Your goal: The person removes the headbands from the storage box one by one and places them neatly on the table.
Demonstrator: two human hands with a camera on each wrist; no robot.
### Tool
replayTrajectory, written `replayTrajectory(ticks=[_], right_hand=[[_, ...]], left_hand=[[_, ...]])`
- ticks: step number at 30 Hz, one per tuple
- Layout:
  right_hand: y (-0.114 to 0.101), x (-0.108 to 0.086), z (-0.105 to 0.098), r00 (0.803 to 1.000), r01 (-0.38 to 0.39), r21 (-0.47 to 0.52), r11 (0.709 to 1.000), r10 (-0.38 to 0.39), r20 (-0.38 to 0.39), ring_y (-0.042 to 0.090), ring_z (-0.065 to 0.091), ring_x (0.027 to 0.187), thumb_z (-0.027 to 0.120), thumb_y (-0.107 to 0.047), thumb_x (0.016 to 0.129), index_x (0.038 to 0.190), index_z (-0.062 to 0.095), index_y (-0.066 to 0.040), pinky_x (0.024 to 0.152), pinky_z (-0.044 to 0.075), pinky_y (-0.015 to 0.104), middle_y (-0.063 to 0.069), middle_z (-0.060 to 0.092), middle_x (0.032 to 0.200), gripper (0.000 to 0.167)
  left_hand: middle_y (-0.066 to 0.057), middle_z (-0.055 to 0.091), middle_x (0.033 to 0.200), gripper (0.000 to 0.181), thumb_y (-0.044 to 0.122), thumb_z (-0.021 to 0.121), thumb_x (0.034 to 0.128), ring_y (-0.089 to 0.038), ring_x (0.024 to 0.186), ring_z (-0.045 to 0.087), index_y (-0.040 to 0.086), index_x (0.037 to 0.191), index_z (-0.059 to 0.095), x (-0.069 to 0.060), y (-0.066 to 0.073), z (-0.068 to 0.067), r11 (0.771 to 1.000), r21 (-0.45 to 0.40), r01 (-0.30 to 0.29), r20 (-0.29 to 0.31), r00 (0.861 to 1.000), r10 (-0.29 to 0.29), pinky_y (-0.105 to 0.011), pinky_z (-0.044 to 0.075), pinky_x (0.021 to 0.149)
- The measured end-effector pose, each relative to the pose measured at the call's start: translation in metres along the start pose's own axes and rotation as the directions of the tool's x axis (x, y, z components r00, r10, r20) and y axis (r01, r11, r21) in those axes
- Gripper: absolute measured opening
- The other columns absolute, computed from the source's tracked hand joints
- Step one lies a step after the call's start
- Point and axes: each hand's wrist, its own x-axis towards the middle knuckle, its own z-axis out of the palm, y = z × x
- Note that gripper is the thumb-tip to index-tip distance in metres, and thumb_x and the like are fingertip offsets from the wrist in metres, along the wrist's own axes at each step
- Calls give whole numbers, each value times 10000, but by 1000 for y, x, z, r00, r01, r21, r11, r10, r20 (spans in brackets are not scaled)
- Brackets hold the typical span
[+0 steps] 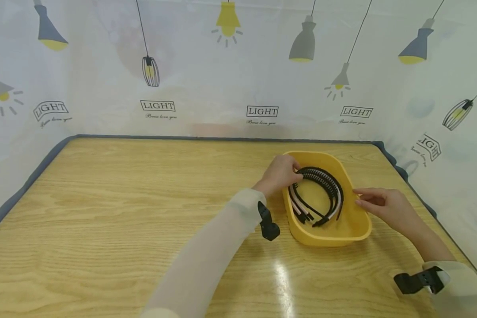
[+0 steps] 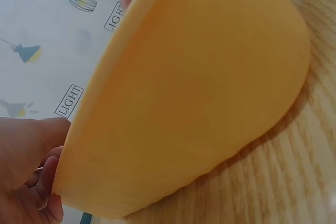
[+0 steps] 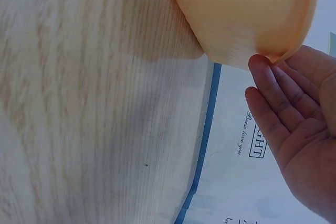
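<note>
Several thin headbands [image 1: 329,183], black with some pale pink or white ones, lie nested in a yellow plastic basket [image 1: 357,227]. My left hand [image 1: 280,173] reaches over the left rim and grips the headbands at their upper left with curled fingers. In the left wrist view the basket wall [image 2: 184,93] hides most of what that hand [image 2: 26,171] holds. On the opposite side, my right hand [image 1: 385,207] pinches the rim between thumb and fingers. The right wrist view shows those fingers [image 3: 270,80] at the basket's edge.
The basket stands on the right part of a wood-grain table [image 1: 143,198]. A dark blue edging [image 1: 222,139] runs along its far side. Behind and beside it hangs a white cloth [image 1: 206,75] printed with lamps. Black straps with small devices [image 1: 268,223] sit on both sleeves.
</note>
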Motion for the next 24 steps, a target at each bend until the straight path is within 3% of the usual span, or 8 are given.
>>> replayTrajectory(ticks=[12, 24], right_hand=[[0, -1, 0, 1000, 0, 1, 1000, 0, -5, -74, 574, 780, 608, -198, 895, 1177, 598, 41, 632, 499, 170, 205, 646, 1016, 370], [2, 0, 1, 1000, 16, 14, 1000, -16, 1, -88, 569, 790, 606, -172, 895, 1170, 598, 51, 642, 500, 159, 206, 646, 1011, 354]], left_hand=[[0, 669, 984, 252, 170, 652, 828, -71, 741, 571, 94, 1064, 697, 0, 3, 2, 996, -66, 57, -55, 997, -61, -158, 441, 583], [24, 676, 947, 249, 223, 669, 830, -69, 723, 574, 127, 1056, 707, 1, 5, -1, 996, -34, 84, -74, 994, -86, -165, 437, 574]])
